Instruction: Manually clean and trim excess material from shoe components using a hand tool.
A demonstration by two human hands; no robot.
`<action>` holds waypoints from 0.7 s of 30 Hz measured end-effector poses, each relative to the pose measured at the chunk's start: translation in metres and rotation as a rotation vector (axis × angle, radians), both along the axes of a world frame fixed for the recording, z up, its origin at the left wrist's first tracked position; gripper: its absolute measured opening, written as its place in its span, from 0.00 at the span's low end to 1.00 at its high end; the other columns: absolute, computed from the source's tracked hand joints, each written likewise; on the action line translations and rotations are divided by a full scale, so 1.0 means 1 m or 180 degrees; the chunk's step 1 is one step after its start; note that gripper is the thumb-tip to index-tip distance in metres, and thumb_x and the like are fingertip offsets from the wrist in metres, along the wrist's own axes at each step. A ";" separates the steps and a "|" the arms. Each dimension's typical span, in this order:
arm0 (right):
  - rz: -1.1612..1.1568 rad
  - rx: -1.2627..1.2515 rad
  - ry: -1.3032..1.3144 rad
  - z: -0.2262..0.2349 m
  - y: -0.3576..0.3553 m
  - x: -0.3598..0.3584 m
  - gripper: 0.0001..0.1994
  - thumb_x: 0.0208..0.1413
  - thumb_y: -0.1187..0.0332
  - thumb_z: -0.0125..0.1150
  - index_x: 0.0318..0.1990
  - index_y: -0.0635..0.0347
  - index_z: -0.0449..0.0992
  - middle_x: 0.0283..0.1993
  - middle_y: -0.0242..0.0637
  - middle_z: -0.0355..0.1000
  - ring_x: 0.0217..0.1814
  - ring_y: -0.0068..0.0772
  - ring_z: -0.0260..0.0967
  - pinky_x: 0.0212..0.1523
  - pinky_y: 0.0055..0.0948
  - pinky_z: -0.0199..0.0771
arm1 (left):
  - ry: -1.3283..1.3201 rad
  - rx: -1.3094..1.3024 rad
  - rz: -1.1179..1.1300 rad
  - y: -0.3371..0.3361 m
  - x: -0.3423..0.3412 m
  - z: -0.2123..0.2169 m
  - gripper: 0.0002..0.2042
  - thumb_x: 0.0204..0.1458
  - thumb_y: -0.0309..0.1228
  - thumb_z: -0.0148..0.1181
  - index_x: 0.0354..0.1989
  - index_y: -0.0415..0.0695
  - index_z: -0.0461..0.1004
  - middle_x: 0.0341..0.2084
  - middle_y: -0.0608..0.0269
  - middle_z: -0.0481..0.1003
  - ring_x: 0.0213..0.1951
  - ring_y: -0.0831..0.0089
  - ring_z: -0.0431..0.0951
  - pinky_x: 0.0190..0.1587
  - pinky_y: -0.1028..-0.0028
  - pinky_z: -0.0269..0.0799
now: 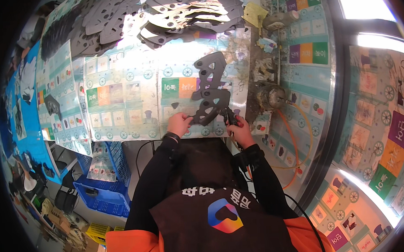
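Flat grey cutout piece (210,88), held upright

Bright ceiling lights (363,4) blow out at the upper right, and glare washes across the desk (131,43) near its far edge. Heavy fisheye bending curves every edge, with the rim falling off into black.

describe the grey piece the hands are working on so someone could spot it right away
Start at the table covered in printed sheets, just ahead of the person. Between the left hand and right hand lies a flat dark grey cutout with holes. Unlike the similar pieces heaped at the far edge, it lies alone and the left hand holds it.
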State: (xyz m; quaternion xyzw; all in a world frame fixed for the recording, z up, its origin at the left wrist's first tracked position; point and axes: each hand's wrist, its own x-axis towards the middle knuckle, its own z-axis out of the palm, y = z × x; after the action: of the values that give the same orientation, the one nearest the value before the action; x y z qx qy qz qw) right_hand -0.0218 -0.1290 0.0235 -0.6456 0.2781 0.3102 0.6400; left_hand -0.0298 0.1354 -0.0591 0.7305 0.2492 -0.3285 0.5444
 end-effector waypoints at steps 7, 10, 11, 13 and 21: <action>-0.0111 -0.0035 0.0093 0.006 -0.003 0.010 0.08 0.47 0.80 0.57 0.37 0.63 0.73 0.26 0.31 0.67 0.23 0.22 0.64 0.24 0.23 0.61 | -0.0005 0.0010 0.0039 -0.001 0.001 0.000 0.10 0.54 0.29 0.66 0.32 0.33 0.74 0.19 0.57 0.77 0.20 0.73 0.80 0.19 0.74 0.74; -0.0152 -0.0084 0.0071 0.008 -0.004 0.013 0.08 0.47 0.79 0.57 0.37 0.62 0.73 0.25 0.30 0.67 0.22 0.22 0.65 0.23 0.23 0.61 | -0.0008 0.0027 -0.0011 0.000 0.001 -0.001 0.11 0.54 0.29 0.66 0.32 0.33 0.74 0.19 0.57 0.78 0.19 0.73 0.80 0.18 0.74 0.74; -0.0179 -0.0122 0.0079 0.010 -0.004 0.015 0.08 0.47 0.79 0.56 0.36 0.62 0.73 0.25 0.30 0.67 0.22 0.22 0.65 0.23 0.23 0.60 | 0.0003 0.0001 -0.0008 0.000 0.001 -0.001 0.11 0.54 0.29 0.67 0.32 0.33 0.74 0.19 0.57 0.78 0.19 0.73 0.80 0.18 0.73 0.73; -0.0208 -0.0097 0.0035 0.009 -0.006 0.016 0.08 0.47 0.79 0.57 0.37 0.62 0.73 0.25 0.30 0.68 0.22 0.22 0.65 0.23 0.23 0.60 | -0.0005 0.0024 -0.0018 0.001 0.001 -0.001 0.11 0.54 0.30 0.66 0.30 0.34 0.74 0.19 0.57 0.78 0.20 0.72 0.81 0.19 0.72 0.75; -0.0204 -0.0154 -0.0141 0.003 -0.011 0.020 0.09 0.49 0.76 0.58 0.39 0.61 0.73 0.22 0.31 0.70 0.17 0.18 0.63 0.14 0.19 0.54 | 0.0070 0.0061 -0.0075 0.002 0.003 0.001 0.11 0.54 0.30 0.66 0.28 0.35 0.73 0.19 0.57 0.78 0.21 0.72 0.82 0.20 0.71 0.76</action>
State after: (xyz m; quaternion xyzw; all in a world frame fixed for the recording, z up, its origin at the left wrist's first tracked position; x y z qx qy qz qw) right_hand -0.0014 -0.1396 0.0269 -0.6583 0.2919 0.2684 0.6398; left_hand -0.0267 0.1371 -0.0578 0.7349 0.2496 -0.3405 0.5307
